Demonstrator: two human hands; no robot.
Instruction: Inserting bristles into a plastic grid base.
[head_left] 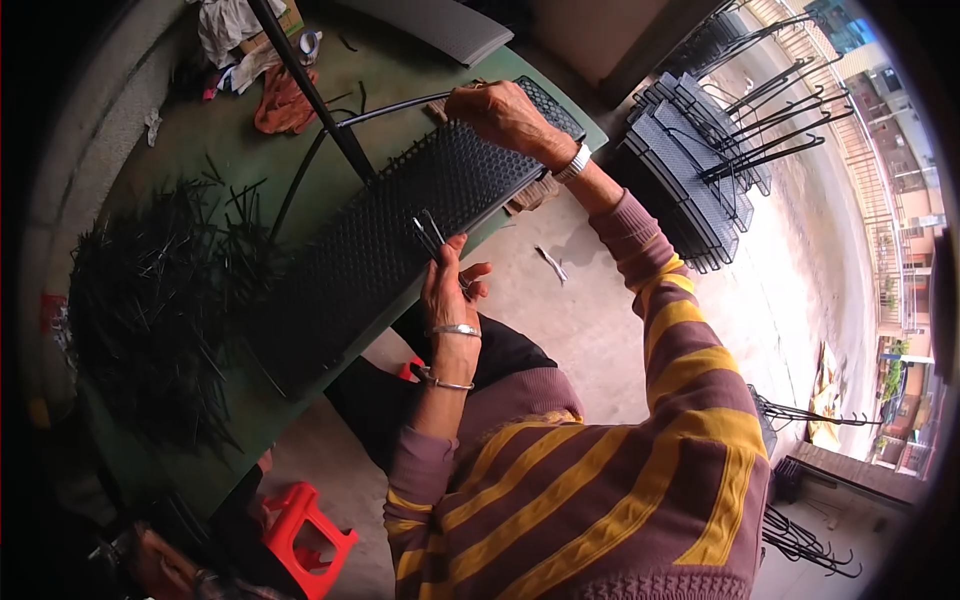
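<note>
A long black mesh panel with a dark frame lies at a slant on the green table. Over its near edge is my left hand, with thin black strips pinched between thumb and fingers, their tips pointing up. My right hand, with a white band at the wrist, is at the panel's far end. Its fingers are curled by the far long edge, close to a curved black rod; what they grip is hidden. A big heap of thin black strips lies to the left of the panel.
A dark pole rises beside the panel. Rags lie at the table's back. A red plastic stool stands below left. Stacked black mesh racks with hooked rods stand on the floor at right. A whitish scrap lies nearby.
</note>
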